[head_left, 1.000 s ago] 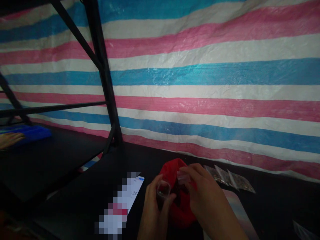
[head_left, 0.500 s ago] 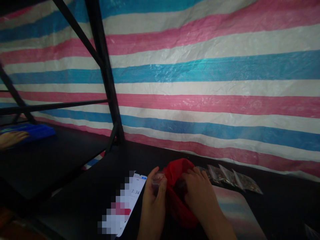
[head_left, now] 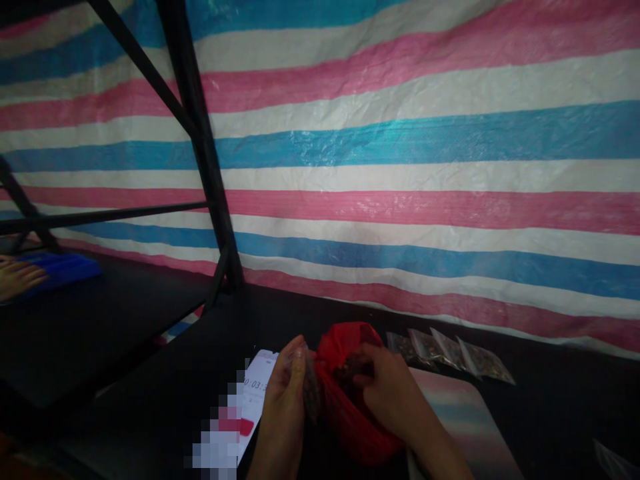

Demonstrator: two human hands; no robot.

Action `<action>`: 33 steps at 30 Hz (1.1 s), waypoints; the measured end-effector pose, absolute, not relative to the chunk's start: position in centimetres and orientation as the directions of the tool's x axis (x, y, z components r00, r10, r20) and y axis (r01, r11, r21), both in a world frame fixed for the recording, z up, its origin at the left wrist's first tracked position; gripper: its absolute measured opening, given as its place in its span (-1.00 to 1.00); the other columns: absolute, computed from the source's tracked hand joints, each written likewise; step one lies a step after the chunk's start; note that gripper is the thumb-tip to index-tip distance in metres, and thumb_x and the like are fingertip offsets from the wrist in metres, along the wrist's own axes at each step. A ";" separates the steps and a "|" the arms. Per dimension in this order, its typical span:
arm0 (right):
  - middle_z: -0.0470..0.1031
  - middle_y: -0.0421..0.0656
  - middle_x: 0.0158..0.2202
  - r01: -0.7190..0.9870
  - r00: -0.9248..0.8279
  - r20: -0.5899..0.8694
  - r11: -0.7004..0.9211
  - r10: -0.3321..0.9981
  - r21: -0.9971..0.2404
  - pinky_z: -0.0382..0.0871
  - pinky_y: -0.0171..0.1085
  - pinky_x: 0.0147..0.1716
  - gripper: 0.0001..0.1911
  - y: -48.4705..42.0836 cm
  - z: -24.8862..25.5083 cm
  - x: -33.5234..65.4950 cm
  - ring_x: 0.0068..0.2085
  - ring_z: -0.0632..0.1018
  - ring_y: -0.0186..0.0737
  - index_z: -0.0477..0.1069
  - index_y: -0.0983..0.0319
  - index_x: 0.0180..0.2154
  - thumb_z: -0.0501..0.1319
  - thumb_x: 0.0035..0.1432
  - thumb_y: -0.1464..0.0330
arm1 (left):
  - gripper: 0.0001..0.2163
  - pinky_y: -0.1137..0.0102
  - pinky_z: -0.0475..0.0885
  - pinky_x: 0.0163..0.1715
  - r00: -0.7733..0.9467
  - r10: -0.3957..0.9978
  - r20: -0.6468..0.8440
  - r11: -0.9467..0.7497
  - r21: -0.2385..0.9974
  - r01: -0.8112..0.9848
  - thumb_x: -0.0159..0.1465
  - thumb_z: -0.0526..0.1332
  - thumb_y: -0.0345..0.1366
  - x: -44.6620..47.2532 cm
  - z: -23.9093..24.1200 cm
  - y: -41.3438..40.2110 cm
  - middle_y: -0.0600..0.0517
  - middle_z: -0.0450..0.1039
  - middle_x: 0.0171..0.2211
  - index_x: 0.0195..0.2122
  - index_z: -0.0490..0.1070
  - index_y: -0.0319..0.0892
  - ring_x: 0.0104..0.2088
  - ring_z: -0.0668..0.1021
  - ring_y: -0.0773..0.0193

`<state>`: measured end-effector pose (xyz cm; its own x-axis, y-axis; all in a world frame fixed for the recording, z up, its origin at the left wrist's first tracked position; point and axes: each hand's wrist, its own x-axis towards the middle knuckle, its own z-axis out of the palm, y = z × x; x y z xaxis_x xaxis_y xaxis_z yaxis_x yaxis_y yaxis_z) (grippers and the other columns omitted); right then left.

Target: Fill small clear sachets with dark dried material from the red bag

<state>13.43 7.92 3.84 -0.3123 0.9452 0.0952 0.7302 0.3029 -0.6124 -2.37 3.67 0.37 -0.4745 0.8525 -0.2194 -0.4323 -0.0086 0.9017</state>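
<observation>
1. A person's two bare hands work low in the centre of the head view, over a dark surface.
2. The left hand is raised with its fingers closed in a narrow pinch on a small clear bag, which hangs edge-on just beside the red bag.
3. The right hand reaches into the mouth of a red plastic bag; its fingers are curled around dark bits at the opening, but how firmly they grip cannot be told.
4. The red bag sits on the surface between the two hands, its open top facing up and crumpled.
5. A phone lies flat on the surface just left of the left hand, its lit screen showing a timer; part of it is blurred out.
6. A row of small filled packets lies on the surface behind and to the right of the red bag, close to the wall.
7. A pale mat lies under the right forearm.
8. A striped tarp in pink, white and blue covers the wall behind.
9. A black metal frame stands at the left.
10. At the far left edge, another person's hand rests on a blue object on a separate dark surface.
</observation>
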 end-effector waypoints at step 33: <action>0.62 -0.13 0.06 0.612 -0.507 0.270 0.562 0.819 -0.556 0.27 -0.02 0.29 -0.40 5.4 8.1 12.0 0.15 0.54 -0.01 0.68 0.03 0.02 0.10 0.21 0.69 | -0.62 -0.05 0.38 0.17 -0.242 0.937 0.252 -0.160 0.926 0.342 0.45 0.11 -0.01 -1.3 -1.7 3.2 -0.16 0.45 0.07 0.16 0.38 -0.10 0.12 0.50 -0.07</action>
<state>12.01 5.36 8.10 -0.5069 0.8188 0.2696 0.6124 0.5621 -0.5559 -1.33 3.21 -1.68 -0.2420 0.9371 0.2515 0.3420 -0.1602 0.9259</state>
